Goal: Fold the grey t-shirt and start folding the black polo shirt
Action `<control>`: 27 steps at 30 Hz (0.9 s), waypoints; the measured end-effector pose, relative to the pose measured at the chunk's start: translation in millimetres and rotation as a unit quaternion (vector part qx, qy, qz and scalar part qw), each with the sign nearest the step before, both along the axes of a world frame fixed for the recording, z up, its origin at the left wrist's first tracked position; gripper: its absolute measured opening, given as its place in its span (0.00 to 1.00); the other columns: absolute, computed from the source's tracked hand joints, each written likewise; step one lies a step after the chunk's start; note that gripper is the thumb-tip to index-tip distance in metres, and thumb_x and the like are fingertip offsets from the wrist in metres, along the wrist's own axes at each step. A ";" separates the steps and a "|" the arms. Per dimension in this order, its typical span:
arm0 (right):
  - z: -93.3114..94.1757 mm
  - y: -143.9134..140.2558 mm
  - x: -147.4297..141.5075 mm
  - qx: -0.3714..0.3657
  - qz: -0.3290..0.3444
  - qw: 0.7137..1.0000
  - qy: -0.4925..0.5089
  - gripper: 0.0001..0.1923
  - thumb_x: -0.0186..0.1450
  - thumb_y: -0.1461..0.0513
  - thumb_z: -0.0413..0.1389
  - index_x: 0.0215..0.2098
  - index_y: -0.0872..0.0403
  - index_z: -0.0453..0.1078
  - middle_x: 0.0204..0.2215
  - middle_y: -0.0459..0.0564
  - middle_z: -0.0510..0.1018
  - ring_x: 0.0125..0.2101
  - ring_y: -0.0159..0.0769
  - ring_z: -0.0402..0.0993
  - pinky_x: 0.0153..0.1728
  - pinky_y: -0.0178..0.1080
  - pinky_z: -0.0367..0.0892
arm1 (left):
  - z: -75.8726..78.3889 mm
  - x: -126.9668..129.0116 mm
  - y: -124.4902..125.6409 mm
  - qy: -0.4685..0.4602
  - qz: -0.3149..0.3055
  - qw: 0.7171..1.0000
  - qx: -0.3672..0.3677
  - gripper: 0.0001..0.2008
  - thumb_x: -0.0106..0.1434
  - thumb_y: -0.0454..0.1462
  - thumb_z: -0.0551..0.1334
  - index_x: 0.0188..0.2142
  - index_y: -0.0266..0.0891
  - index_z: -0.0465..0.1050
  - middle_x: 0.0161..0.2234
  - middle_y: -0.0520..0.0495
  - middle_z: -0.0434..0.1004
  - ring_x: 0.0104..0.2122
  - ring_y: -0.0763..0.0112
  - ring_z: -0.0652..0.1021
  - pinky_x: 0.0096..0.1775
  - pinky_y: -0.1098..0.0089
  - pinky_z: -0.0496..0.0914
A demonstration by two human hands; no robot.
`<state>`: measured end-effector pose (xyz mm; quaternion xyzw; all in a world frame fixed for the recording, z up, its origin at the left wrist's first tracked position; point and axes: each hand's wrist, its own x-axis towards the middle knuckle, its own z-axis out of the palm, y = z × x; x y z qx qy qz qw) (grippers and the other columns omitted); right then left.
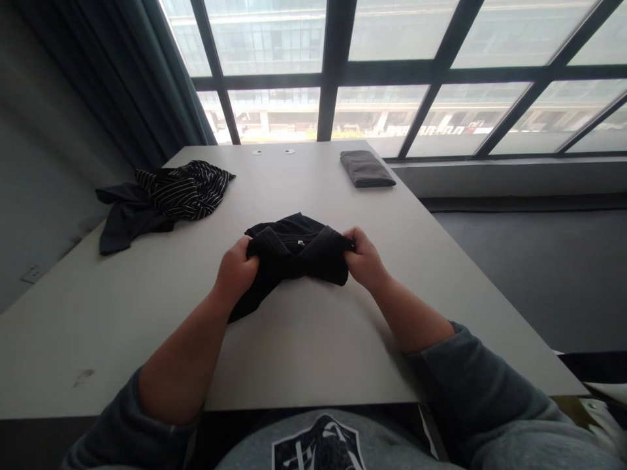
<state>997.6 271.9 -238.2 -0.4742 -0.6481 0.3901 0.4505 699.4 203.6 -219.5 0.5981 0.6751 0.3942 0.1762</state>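
Note:
A black collared shirt (pixel 304 261) hangs between my two hands over the middle of the white table (pixel 313 359). Its collar faces up, and a small white label shows inside the neck. My left hand (pixel 237 271) grips the cloth at the left shoulder, fingers closed around it. On the other side, my right hand (pixel 363 258) pinches the right shoulder. Part of the shirt droops down to the left, behind my left wrist. The fingertips of both hands are partly hidden by the cloth.
At the table's left lie a crumpled black-and-white striped garment (pixel 189 189) and a dark grey garment (pixel 122 225). A folded grey cloth (pixel 367 168) rests near the far right edge. Windows (pixel 274 111) stand beyond the table, with a dark curtain (pixel 127 72) at left.

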 end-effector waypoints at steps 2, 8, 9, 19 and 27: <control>2.6 4.1 4.8 0.020 -0.039 0.999 -0.025 0.09 0.55 0.63 0.55 0.34 0.48 0.63 0.32 0.45 0.74 0.35 0.40 0.67 0.39 0.43 0.65 | 3.8 -4.7 -0.8 0.009 0.035 0.999 0.032 0.04 0.62 0.35 0.58 0.33 0.44 0.72 0.29 0.52 0.76 0.31 0.62 0.75 0.36 0.65 0.66; 1.7 12.6 11.8 0.007 -0.113 0.993 -0.021 0.07 0.62 0.57 0.58 0.37 0.48 0.68 0.29 0.45 0.75 0.29 0.38 0.68 0.32 0.40 0.63 | 7.7 -10.1 -2.0 -0.007 0.079 0.987 0.140 0.12 0.68 0.34 0.56 0.44 0.45 0.77 0.43 0.49 0.81 0.45 0.60 0.79 0.51 0.64 0.69; -0.8 14.3 12.1 -0.001 -0.113 0.994 -0.002 0.09 0.63 0.55 0.59 0.38 0.48 0.67 0.29 0.45 0.76 0.28 0.37 0.67 0.30 0.39 0.62 | 6.9 -11.0 -1.1 -0.022 0.090 0.987 0.132 0.12 0.69 0.34 0.57 0.46 0.46 0.78 0.43 0.50 0.81 0.44 0.60 0.79 0.50 0.64 0.70; -6.9 21.8 11.6 -0.047 -0.099 0.987 0.118 0.22 0.64 0.40 0.61 0.34 0.48 0.68 0.25 0.43 0.72 0.29 0.38 0.69 0.30 0.39 0.66 | -3.5 -21.4 10.5 -0.235 0.143 0.954 0.122 0.11 0.68 0.46 0.65 0.45 0.44 0.74 0.37 0.52 0.79 0.34 0.67 0.80 0.37 0.69 0.75; -4.6 22.3 9.2 -0.131 -0.020 0.943 0.305 0.23 0.58 0.43 0.69 0.42 0.46 0.75 0.41 0.49 0.84 0.48 0.50 0.80 0.47 0.50 0.78 | -5.3 -15.7 19.2 -0.539 0.056 0.838 0.068 0.08 0.65 0.40 0.68 0.41 0.42 0.73 0.40 0.48 0.83 0.42 0.64 0.84 0.48 0.61 0.80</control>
